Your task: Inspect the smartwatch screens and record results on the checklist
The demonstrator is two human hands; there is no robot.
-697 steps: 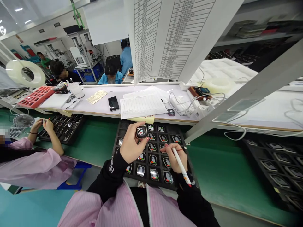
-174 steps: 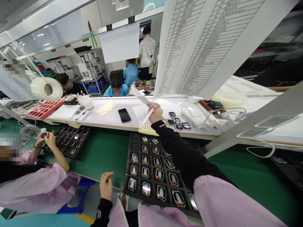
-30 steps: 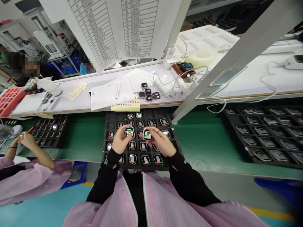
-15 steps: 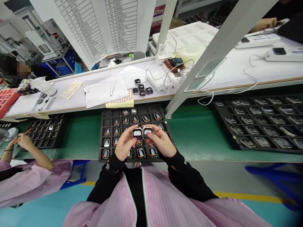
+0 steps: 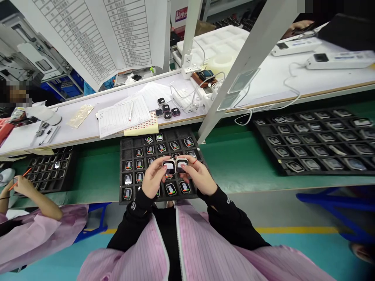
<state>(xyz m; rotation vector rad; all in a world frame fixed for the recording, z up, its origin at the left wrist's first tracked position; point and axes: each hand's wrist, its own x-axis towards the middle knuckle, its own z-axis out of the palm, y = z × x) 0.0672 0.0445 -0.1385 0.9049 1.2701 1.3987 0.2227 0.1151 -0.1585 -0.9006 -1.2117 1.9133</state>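
My left hand [image 5: 152, 178] is closed on a square smartwatch [image 5: 169, 167] without a strap, its screen lit and facing up. Beside it, my right hand [image 5: 200, 175] grips a second smartwatch [image 5: 182, 165], also lit, with the thumb on its lower screen. The two watches are held side by side, close together. Below both hands lies a black compartment tray [image 5: 126, 144] holding several more watch bodies, many with lit screens. My hands hide part of the tray's middle.
A raised white shelf carries papers with a pen [image 5: 131, 111], several small dark watches [image 5: 166, 108], cables and a power strip [image 5: 191, 69]. A slanted metal post [image 5: 231, 84] rises right of the tray. Another watch tray [image 5: 319, 142] lies right. At left, a co-worker's hand [image 5: 23, 185] holds an orange stick.
The view has shifted, so the shelf, post and right-hand tray sit further left. My left thumb has moved up across the left watch's screen. Both watches stay in my hands.
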